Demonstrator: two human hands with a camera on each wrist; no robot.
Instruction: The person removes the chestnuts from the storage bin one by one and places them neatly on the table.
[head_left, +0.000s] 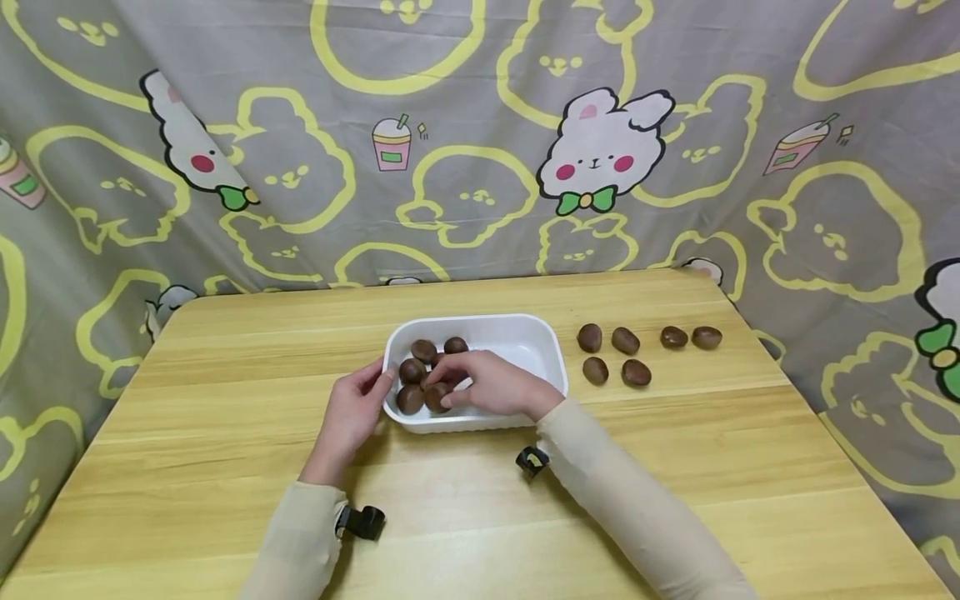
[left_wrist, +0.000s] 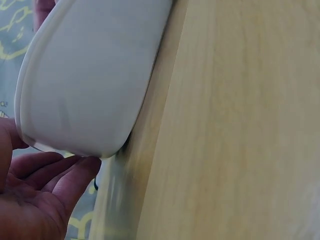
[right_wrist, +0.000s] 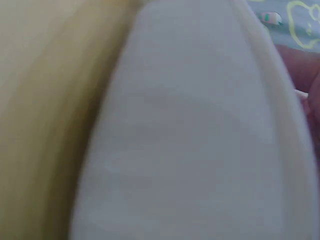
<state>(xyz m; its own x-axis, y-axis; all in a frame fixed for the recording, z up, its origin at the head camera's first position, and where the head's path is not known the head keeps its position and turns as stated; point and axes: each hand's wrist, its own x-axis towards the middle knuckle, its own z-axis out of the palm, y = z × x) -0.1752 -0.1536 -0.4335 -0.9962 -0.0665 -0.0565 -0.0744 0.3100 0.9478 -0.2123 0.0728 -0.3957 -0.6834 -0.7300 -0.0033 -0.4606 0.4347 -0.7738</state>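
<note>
A white rectangular dish (head_left: 543, 367) stands on the table, with several brown chestnuts (head_left: 412, 371) gathered at its left end. At that end my left hand (head_left: 352, 412) holds the dish, thumb by the rim and fingers against the outer wall. The left wrist view shows those fingertips (left_wrist: 90, 164) touching the dish's end wall (left_wrist: 90, 80). My right hand (head_left: 491, 385) reaches in over the near rim, its thumb and fingers curled about a chestnut (head_left: 436, 398) among the others. In the right wrist view the dish's side (right_wrist: 190, 130) hides most of this hand.
To the right of the dish, several more chestnuts lie on the wooden table (head_left: 450, 517), including a near one (head_left: 636, 373) and a far right one (head_left: 707, 337). A patterned grey curtain (head_left: 465, 108) hangs behind and beside the table. Black straps with small devices (head_left: 363, 522) sit at both wrists.
</note>
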